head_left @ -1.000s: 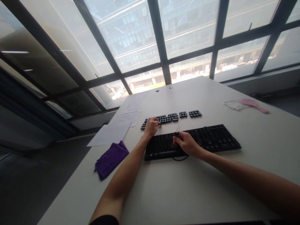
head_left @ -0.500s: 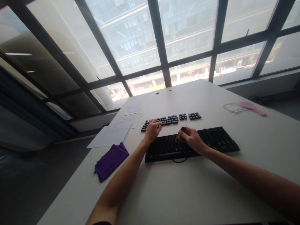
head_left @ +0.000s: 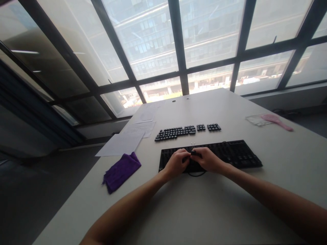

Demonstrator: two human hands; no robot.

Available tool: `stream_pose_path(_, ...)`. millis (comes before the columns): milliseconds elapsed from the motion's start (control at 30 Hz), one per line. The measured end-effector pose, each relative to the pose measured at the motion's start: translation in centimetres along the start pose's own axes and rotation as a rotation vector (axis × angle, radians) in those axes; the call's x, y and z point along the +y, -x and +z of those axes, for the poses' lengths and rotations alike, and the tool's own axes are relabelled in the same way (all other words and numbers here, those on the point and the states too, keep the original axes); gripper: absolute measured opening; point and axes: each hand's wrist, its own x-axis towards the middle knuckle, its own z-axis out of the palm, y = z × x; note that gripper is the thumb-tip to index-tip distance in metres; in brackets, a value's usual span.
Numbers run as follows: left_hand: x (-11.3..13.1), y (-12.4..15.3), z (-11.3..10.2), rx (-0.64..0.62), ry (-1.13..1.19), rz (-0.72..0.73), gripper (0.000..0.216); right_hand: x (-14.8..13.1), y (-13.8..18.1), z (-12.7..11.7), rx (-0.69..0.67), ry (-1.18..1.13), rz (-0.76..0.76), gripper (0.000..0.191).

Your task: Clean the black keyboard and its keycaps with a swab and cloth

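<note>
My right hand (head_left: 208, 159) pinches a wire keycap puller (head_left: 193, 152) with a dark middle piece; its thin wires stick up above the fingers. Fingertips of my left hand (head_left: 177, 163) are closed and meet the puller from the left side. Whether a small keycap is also between the fingers is hidden. Both hands are over the near edge of a black keyboard (head_left: 240, 153), covering part of its middle. Behind it, loose black keycaps (head_left: 176, 132) lie in rows laid out like a keyboard.
A folded purple cloth (head_left: 122, 172) lies to the left on the white table (head_left: 217, 211). White paper sheets (head_left: 120, 144) are along the table's left edge. At the right are a pink hairbrush-like object (head_left: 277, 121) and a clear plastic bag (head_left: 255, 119). A cable loop (head_left: 196, 175) shows at the keyboard's front.
My left hand has come back from the keycap rows to the puller. My right hand has moved slightly left and down, bringing the puller to meet it.
</note>
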Motion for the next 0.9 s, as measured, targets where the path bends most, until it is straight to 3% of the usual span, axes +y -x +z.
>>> stream_pose_path(267, 0.7, -0.1, -0.5, -0.101, -0.019, 0.030, 0.006, -0.6, 1.0, 0.4, -0.007, 0.341, -0.229, 0.015)
stream_pose_path(533, -0.2, -0.1, 0.1, -0.078, 0.051, -0.083, 0.023, 0.4, 0.9, 0.8, 0.081, -0.050, 0.030, 0.018)
stream_pose_path(900, 0.5, -0.4, 0.1, -0.014, 0.096, -0.078, 0.017, 0.3, 0.1, 0.2, 0.165, -0.238, 0.126, 0.022)
